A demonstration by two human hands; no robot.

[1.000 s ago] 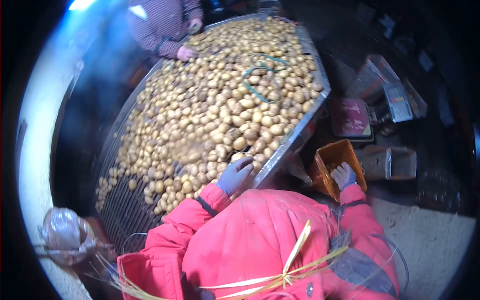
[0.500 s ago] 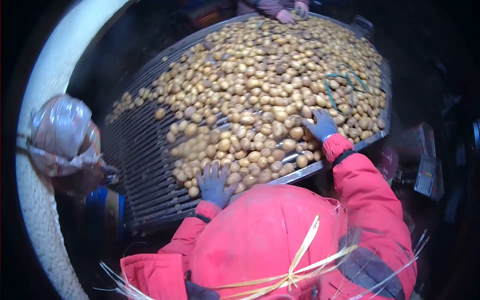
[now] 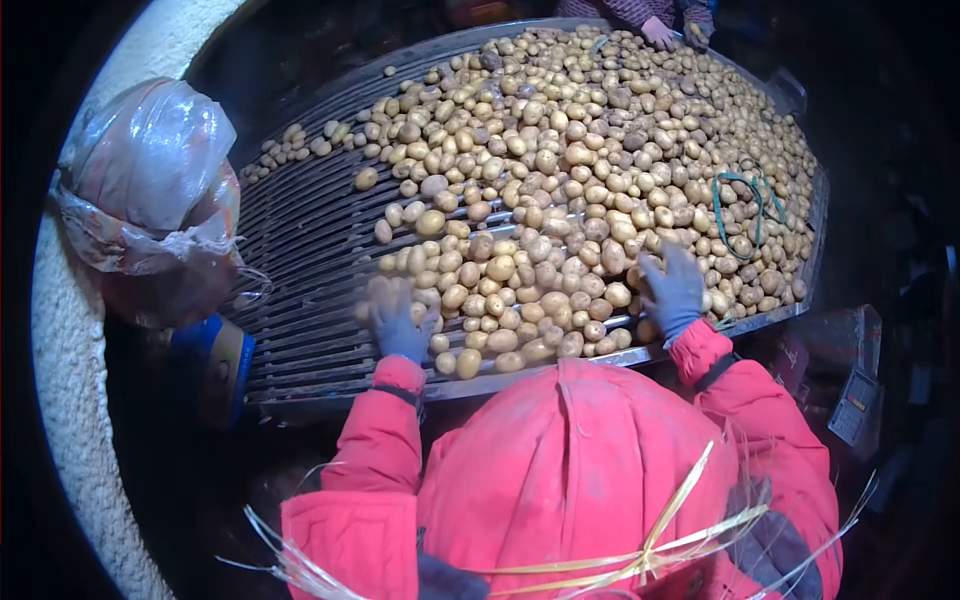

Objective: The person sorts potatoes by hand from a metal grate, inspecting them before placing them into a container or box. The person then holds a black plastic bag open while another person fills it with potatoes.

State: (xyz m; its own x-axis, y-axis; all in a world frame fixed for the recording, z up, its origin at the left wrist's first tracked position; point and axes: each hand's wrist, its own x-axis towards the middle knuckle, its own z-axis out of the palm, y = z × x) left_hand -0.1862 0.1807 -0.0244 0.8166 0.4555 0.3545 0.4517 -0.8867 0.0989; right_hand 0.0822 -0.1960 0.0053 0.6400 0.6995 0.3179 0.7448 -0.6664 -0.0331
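Many small potatoes (image 3: 500, 268) lie spread over a slatted metal table (image 3: 300, 290). My left hand (image 3: 400, 318), in a blue-grey glove, is at the near left edge of the pile, its fingers apart and slightly blurred against the potatoes. At the near right part of the pile my right hand (image 3: 672, 290), gloved alike, has its fingers spread, with the fingertips touching potatoes. Nothing shows gripped in either hand. A green strap (image 3: 718, 200) lies in a loop on the potatoes to the right.
Across the table, another person's hands (image 3: 658, 33) are at the far edge of the potatoes. A plastic-wrapped bundle (image 3: 150, 160) hangs at the left beside a pale curved post (image 3: 75, 400). A blue carton (image 3: 228, 365) is below it. A grey device (image 3: 855, 405) is at the right.
The view has shifted, so the table appears lower at the left. My left hand has moved up to the left edge of the pile; my right hand remains among the potatoes.
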